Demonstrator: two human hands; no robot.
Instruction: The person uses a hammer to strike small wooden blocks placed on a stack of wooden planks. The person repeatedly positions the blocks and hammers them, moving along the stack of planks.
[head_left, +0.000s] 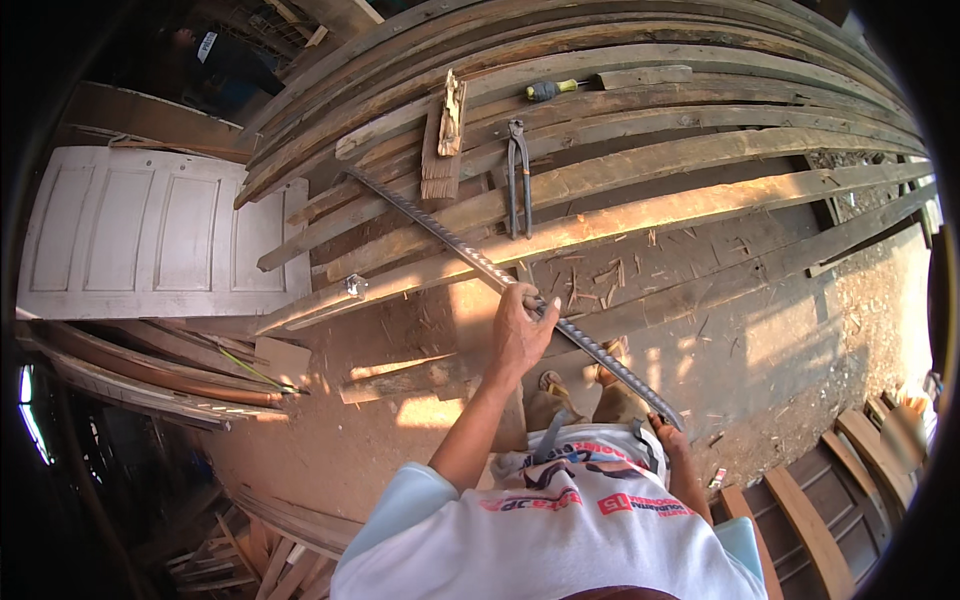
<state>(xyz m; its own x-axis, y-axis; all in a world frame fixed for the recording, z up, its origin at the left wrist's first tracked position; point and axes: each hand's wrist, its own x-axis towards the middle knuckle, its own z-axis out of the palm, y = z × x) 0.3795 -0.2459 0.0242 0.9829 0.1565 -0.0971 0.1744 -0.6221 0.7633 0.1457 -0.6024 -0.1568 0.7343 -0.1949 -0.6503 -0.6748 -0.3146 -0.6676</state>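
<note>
A long ribbed steel bar (610,362) slants across the middle, from the far left down toward my right side. My left hand (525,325) is closed around its middle. At the bar's near end, beside my hip, my right hand (672,437) grips it, partly hidden by the bar and my shirt. The bar's far end reaches over the long wooden beams (640,222). On these beams lie a pair of pincers (514,185) with dark handles, a screwdriver (552,90) with a yellow and dark handle, and a splintered wood piece (452,115) on a short board (436,165).
A white panelled door (140,235) lies at the left, above stacked curved boards (150,375). Wood chips (600,280) litter the ground between the beams. Dark panels and planks (810,530) rest at the lower right. Someone in dark clothing (225,65) is at the far left.
</note>
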